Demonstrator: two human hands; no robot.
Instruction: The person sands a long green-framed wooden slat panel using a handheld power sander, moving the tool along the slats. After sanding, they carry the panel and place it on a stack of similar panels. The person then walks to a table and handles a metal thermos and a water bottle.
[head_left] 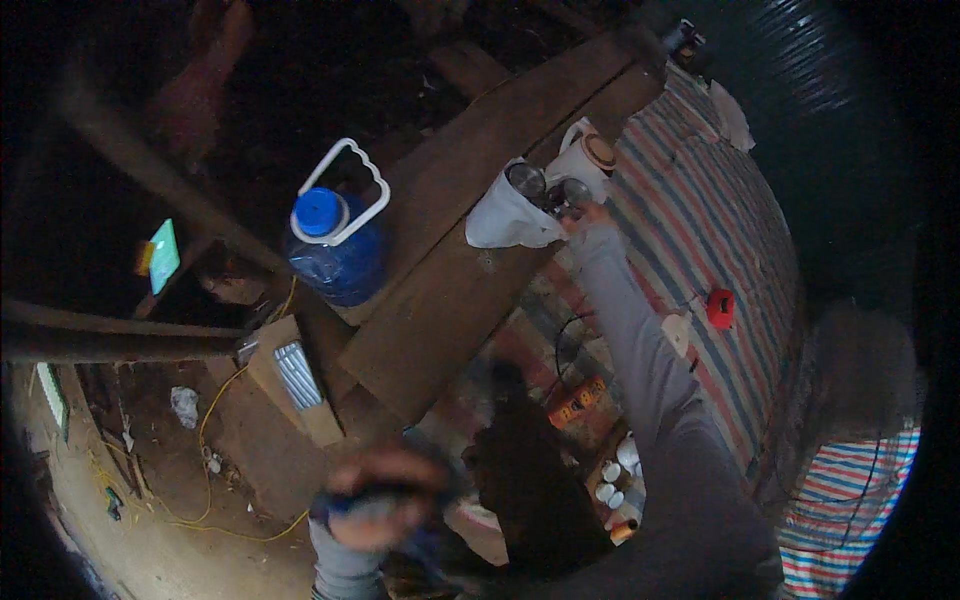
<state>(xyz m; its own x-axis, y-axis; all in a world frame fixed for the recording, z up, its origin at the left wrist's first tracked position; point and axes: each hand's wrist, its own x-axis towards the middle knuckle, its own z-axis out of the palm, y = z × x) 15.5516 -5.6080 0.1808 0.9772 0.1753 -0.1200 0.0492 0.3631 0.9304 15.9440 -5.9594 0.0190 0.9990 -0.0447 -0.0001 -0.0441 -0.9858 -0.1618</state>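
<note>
My right hand (587, 217) reaches to the far end of a wooden board (430, 340). Its fingers close on a small shiny cup-like vessel (574, 192). Left of it, a round metal container (526, 178) sits in the mouth of a white plastic bag (505, 222). A white jug (582, 168) with a handle and brownish round lid touches this group on the far side. My left hand (385, 490) is low in the picture, close to my body and smeared by motion. A dark shape crosses it; whether that is held cannot be made out.
A big blue-capped water bottle (345, 255) with a white handle stands left of the board. Striped sheeting (690, 200) covers the right side, with a red object (719, 309) on it. An orange box (578, 402) and several small white containers (612, 480) lie nearer. A yellow cord (205, 430) trails left.
</note>
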